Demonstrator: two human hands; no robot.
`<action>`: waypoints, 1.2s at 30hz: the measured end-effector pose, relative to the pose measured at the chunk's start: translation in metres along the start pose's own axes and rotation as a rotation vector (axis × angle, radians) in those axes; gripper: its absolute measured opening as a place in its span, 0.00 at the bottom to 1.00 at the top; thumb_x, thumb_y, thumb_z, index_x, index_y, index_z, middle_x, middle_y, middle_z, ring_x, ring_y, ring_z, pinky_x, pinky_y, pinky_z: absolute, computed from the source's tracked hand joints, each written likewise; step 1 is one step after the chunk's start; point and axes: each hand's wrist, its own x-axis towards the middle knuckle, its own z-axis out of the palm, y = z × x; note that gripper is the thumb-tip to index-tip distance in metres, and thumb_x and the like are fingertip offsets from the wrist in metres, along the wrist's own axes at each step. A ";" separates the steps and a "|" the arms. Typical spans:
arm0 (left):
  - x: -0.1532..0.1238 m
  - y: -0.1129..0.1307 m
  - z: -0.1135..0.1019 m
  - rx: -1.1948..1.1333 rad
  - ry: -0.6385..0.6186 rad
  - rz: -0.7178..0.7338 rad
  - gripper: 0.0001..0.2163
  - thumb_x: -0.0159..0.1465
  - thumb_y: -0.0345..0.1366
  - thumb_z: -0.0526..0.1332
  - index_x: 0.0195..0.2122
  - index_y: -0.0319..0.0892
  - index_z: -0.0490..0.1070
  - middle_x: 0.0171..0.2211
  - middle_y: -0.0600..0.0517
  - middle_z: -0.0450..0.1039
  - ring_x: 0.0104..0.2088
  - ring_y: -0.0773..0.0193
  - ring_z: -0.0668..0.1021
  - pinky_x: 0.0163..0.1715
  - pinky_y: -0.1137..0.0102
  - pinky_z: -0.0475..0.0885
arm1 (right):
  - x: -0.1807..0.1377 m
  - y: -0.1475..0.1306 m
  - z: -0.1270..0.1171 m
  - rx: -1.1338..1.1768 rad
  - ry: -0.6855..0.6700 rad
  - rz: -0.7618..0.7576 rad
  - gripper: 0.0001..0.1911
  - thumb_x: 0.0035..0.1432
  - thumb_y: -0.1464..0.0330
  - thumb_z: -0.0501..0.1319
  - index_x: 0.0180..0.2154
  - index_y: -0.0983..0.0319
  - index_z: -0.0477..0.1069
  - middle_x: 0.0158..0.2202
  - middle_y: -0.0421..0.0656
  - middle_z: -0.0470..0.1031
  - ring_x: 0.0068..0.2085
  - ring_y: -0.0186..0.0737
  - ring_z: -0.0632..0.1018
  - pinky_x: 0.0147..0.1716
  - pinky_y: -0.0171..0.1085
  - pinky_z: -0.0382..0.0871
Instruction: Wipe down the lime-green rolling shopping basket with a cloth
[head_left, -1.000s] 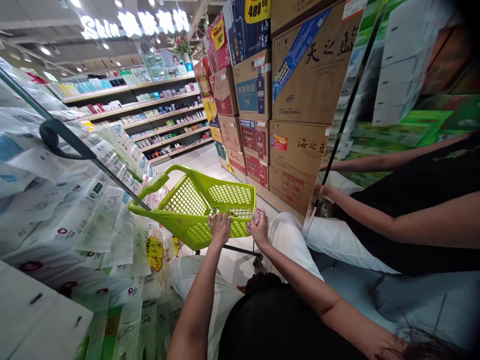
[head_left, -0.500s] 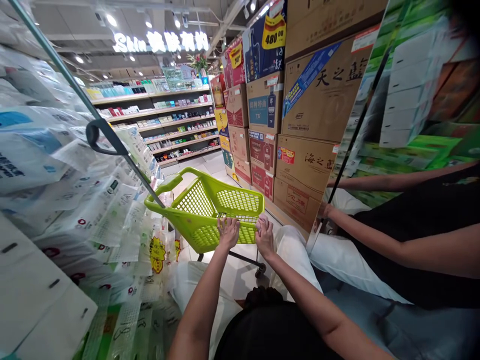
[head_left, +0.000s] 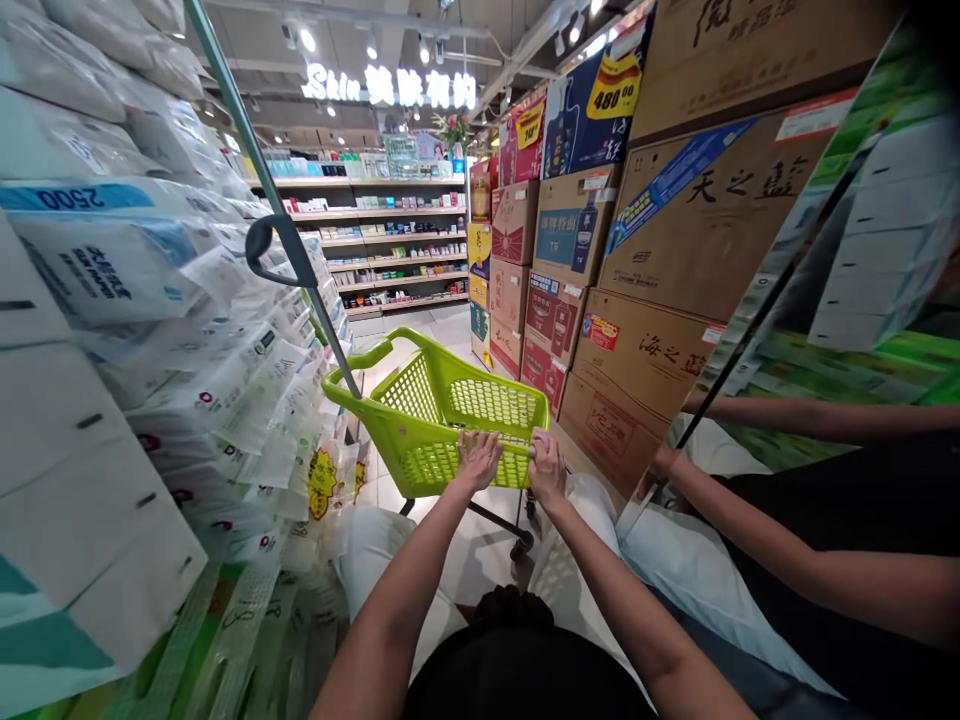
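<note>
A lime-green shopping cart [head_left: 439,345] with perforated walls stands in front of me, and its basket interior shows only bare mesh. My left hand [head_left: 478,462] lies on the near rim of the basket, fingers stretched and slightly apart. Just to its right, my right hand [head_left: 547,468] is closed at the rim's near right corner. A small crumpled pale-pink piece [head_left: 538,437], cloth-like or tissue-like, shows at its fingers. How far those fingers wrap the rim is hidden.
Plastic-wrapped paper packs [head_left: 112,270] are piled on the left, beside a grey pole [head_left: 255,160] with a dark hook. Stacked cartons [head_left: 690,230] line the right, next to a mirror [head_left: 840,400] reflecting arms. Shelves of small goods [head_left: 397,235] stand across the far end.
The view has turned left, so shelves, cartons and cart sit farther right in the picture. Both hands stay at the cart's rim, the left fingers flatter.
</note>
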 end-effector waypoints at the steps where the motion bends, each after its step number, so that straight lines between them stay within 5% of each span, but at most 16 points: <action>1: 0.000 -0.002 -0.004 0.008 -0.010 0.012 0.24 0.76 0.48 0.39 0.66 0.55 0.65 0.59 0.50 0.72 0.68 0.53 0.63 0.73 0.48 0.43 | 0.003 0.001 -0.004 -0.024 -0.032 0.000 0.23 0.60 0.77 0.53 0.54 0.60 0.74 0.58 0.54 0.68 0.52 0.52 0.73 0.54 0.46 0.68; 6: 0.005 -0.047 -0.049 0.100 -0.014 0.076 0.21 0.74 0.50 0.46 0.60 0.53 0.73 0.55 0.50 0.76 0.58 0.53 0.72 0.66 0.55 0.58 | 0.021 0.007 -0.023 -0.072 -0.158 -0.087 0.20 0.65 0.75 0.52 0.53 0.59 0.75 0.55 0.53 0.72 0.50 0.51 0.72 0.51 0.43 0.66; 12: 0.015 -0.098 -0.079 0.216 0.031 0.047 0.14 0.73 0.45 0.52 0.51 0.55 0.77 0.48 0.48 0.75 0.56 0.51 0.69 0.65 0.55 0.55 | 0.028 -0.008 -0.023 -0.141 -0.177 -0.074 0.24 0.63 0.78 0.51 0.56 0.62 0.75 0.53 0.57 0.73 0.48 0.52 0.71 0.49 0.46 0.64; 20: 0.013 -0.088 -0.074 0.261 -0.001 -0.004 0.15 0.73 0.46 0.52 0.47 0.56 0.78 0.46 0.47 0.74 0.52 0.50 0.67 0.59 0.54 0.57 | 0.023 -0.001 -0.029 -0.116 -0.215 -0.047 0.23 0.65 0.75 0.51 0.56 0.58 0.76 0.53 0.54 0.72 0.51 0.52 0.70 0.51 0.46 0.64; 28: 0.011 -0.072 -0.078 0.301 -0.024 -0.011 0.17 0.74 0.48 0.49 0.49 0.54 0.78 0.47 0.45 0.74 0.52 0.49 0.69 0.57 0.54 0.57 | 0.020 -0.036 -0.032 -0.168 -0.273 -0.160 0.22 0.65 0.75 0.54 0.57 0.58 0.72 0.56 0.51 0.71 0.52 0.47 0.70 0.51 0.41 0.66; 33: 0.017 -0.070 -0.082 0.276 -0.134 -0.001 0.19 0.74 0.48 0.47 0.49 0.55 0.78 0.47 0.46 0.75 0.51 0.49 0.70 0.55 0.54 0.57 | 0.030 -0.010 -0.053 -0.230 -0.297 -0.007 0.21 0.65 0.74 0.54 0.57 0.55 0.72 0.53 0.48 0.71 0.50 0.45 0.71 0.46 0.37 0.66; 36: 0.018 -0.066 -0.081 0.291 -0.130 -0.009 0.20 0.74 0.48 0.46 0.49 0.54 0.78 0.47 0.45 0.76 0.51 0.48 0.70 0.54 0.53 0.57 | 0.027 -0.018 -0.055 -0.267 -0.290 0.017 0.21 0.66 0.74 0.54 0.58 0.57 0.72 0.53 0.50 0.71 0.50 0.47 0.72 0.47 0.39 0.66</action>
